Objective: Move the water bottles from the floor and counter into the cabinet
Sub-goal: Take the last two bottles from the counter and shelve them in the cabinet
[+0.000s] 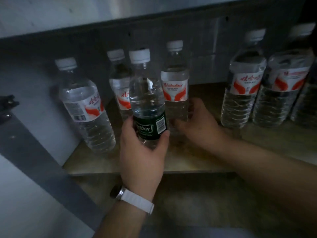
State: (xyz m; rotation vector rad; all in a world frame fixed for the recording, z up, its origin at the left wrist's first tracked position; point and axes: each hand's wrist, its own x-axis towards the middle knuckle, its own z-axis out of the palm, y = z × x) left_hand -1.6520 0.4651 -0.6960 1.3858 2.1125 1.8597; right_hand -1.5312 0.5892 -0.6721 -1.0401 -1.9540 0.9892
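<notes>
My left hand point(144, 157) grips a clear water bottle with a dark green label point(146, 100), upright, just above the front of the cabinet shelf point(188, 162). My right hand point(197, 124) wraps around the base of a red-and-white labelled bottle point(175, 83) standing on the shelf right behind it. Another such bottle point(120, 83) stands behind the green-labelled one, and one point(85, 107) stands at the shelf's left. Two more point(243, 86) point(281, 90) stand side by side at the right.
The white cabinet side wall point(34, 103) and a dark hinge point(8, 102) are at the left. A dark back panel point(205, 48) closes the shelf behind. A lower shelf point(205, 203) lies beneath my arms. A white watch strap is on my left wrist.
</notes>
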